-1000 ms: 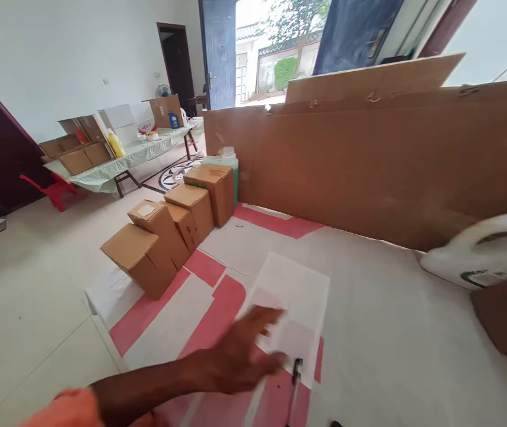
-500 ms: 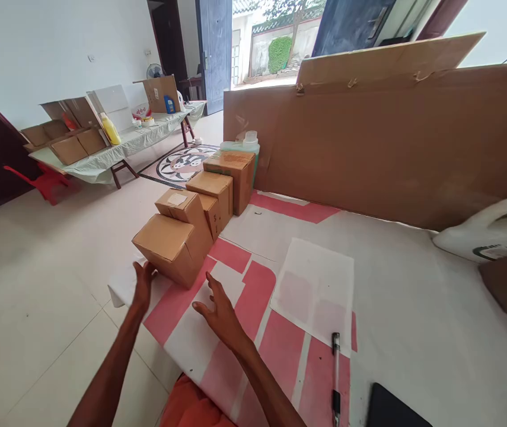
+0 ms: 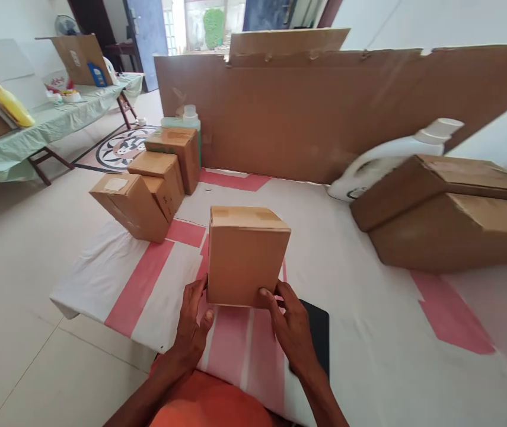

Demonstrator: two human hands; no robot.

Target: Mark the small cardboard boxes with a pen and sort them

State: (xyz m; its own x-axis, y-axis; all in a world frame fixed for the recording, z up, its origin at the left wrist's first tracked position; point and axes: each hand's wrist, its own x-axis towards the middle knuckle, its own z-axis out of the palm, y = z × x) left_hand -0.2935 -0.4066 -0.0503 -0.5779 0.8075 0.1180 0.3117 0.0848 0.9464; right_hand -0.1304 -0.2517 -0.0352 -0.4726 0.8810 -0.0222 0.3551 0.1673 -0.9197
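Observation:
A plain brown cardboard box (image 3: 248, 261) is in front of me over the white and red tablecloth. Whether its base touches the cloth is hard to tell. At the box's lower left edge, the fingers of my left hand (image 3: 192, 320) press its side, with the thumb off the front face. My right hand (image 3: 289, 317) grips the lower right corner, its thumb on the front and its fingers round the side. Partly behind that hand lies a flat black object (image 3: 319, 332). The sheet and pen seen earlier are out of sight.
Several cardboard boxes (image 3: 131, 204) stand along the left edge, before a jug of green liquid (image 3: 193, 118). A tall cardboard panel (image 3: 271, 118) borders the back. To the right are stacked boxes (image 3: 449, 231) and a white jug (image 3: 382, 155). A second table (image 3: 70, 118) stands far left.
The nearest box has left the row at the left and is now in front of me between both hands. My view has turned right, bringing the right-hand stack into sight.

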